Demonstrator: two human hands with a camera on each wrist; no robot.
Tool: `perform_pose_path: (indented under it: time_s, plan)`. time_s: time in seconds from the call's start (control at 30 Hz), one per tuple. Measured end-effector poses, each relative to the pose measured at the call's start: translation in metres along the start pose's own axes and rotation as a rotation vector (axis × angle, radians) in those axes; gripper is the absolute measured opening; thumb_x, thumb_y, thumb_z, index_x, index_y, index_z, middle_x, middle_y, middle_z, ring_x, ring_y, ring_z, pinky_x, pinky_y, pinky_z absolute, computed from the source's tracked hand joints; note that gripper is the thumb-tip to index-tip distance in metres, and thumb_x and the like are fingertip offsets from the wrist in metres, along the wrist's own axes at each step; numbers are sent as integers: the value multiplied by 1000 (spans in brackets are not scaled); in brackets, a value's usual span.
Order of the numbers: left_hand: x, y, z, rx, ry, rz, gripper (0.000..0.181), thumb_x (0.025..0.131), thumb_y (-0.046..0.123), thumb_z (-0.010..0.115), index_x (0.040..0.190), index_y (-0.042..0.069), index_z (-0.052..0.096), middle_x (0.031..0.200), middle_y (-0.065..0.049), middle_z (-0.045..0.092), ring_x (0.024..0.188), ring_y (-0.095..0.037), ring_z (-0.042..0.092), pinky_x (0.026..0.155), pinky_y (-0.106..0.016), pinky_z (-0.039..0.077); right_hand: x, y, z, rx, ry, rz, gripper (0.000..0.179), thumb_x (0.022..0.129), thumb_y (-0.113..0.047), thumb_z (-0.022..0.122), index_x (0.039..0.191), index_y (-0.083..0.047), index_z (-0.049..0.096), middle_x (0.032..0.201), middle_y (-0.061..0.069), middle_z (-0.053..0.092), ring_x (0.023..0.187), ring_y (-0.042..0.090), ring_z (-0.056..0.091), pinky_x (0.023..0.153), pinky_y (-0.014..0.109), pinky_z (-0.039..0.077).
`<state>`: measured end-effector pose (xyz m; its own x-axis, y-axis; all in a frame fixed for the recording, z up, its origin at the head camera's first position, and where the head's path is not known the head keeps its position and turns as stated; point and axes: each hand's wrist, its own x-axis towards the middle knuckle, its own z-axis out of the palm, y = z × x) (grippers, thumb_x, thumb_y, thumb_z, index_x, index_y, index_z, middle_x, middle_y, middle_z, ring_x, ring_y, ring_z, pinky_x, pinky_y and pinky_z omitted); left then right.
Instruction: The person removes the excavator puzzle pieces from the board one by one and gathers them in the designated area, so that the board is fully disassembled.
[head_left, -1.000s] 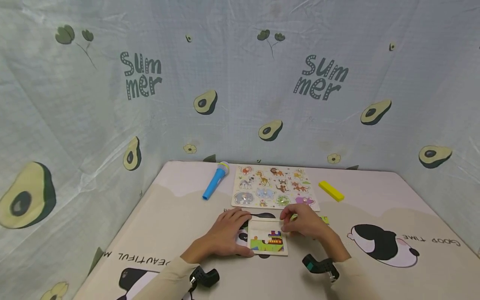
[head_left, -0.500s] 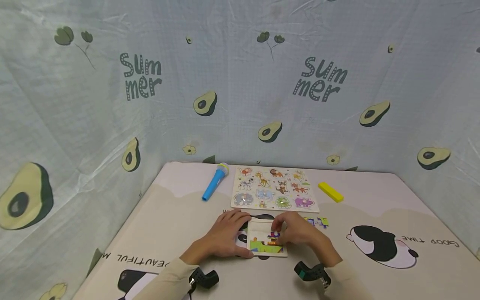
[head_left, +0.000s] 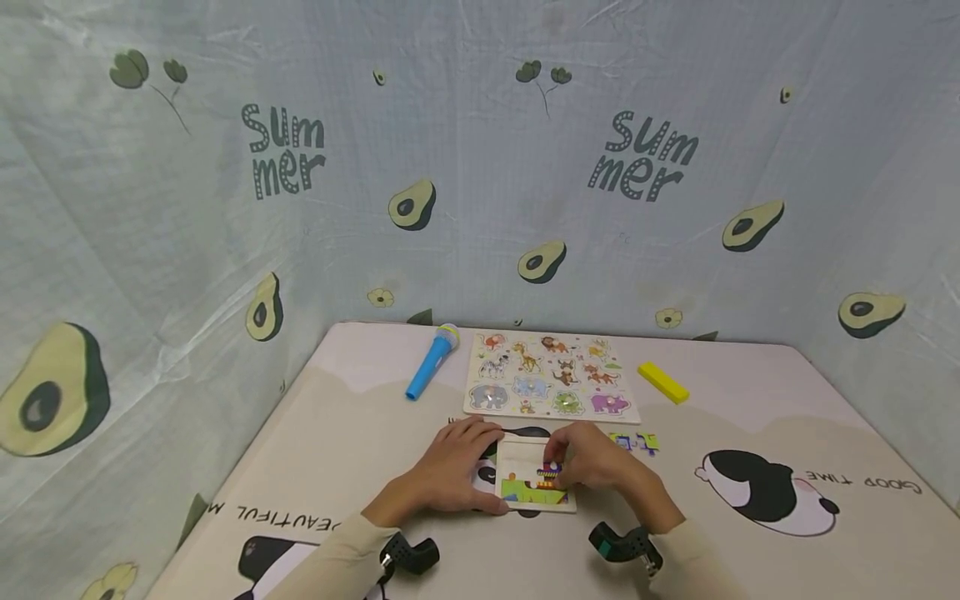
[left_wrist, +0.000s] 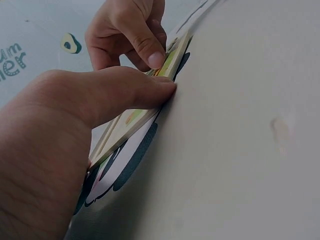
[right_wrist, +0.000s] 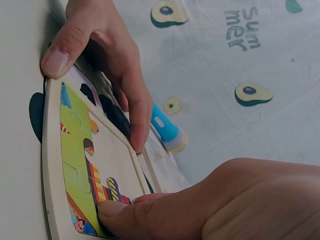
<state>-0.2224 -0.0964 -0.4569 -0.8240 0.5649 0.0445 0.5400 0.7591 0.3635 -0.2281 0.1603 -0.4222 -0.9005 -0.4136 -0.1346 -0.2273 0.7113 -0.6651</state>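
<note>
A small wooden jigsaw tray (head_left: 519, 452) lies on the table, its near part filled with joined green pieces (right_wrist: 75, 150) and its far part bare wood. My left hand (head_left: 453, 471) holds the tray at its left side, thumb at the near edge and a fingertip at the far edge. Over the tray's right part is my right hand (head_left: 596, 460), its fingers bent. Its thumb and fingers pinch a colourful puzzle piece (right_wrist: 114, 189) down at the picture, largely hidden under the thumb. In the left wrist view the left thumb (left_wrist: 145, 90) covers part of the tray.
Loose puzzle pieces (head_left: 636, 442) lie right of the tray. Behind it are an animal peg puzzle (head_left: 551, 375), a blue toy microphone (head_left: 431, 364) and a yellow block (head_left: 663, 382). A printed cloth (head_left: 480, 167) hangs behind the table.
My right hand has moved left from the tray's right edge to over its pieces, uncovering the loose pieces at right. Over the last half second it stays there. The left hand keeps its place.
</note>
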Motion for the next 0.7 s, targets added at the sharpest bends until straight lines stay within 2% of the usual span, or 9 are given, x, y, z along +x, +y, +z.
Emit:
perform_pose_path:
  time_s: [0.37, 0.53, 0.7]
  plan:
    - [0, -1, 2, 8, 6, 6, 102, 71, 75, 70, 153, 20, 44, 158, 1, 40, 152, -27, 24, 122, -55, 20, 0, -1, 3, -38, 26, 3, 34, 70, 2, 89, 88, -14, 65, 84, 0, 59, 83, 20, 53, 75, 33, 52]
    - [0, -1, 2, 12, 8, 3, 102, 71, 76, 70, 153, 21, 44, 158, 1, 41, 152, -27, 24, 122, -54, 20, 0, 0, 1, -8, 11, -16, 36, 70, 4, 88, 90, -13, 63, 85, 3, 58, 81, 21, 53, 68, 33, 50]
    - [0, -1, 2, 14, 11, 3, 102, 71, 76, 70, 153, 21, 44, 158, 2, 40, 152, -27, 24, 122, -55, 20, 2, 5, -2, 21, -17, -80, 31, 75, 4, 84, 92, -13, 63, 83, 3, 59, 79, 21, 54, 62, 31, 48]
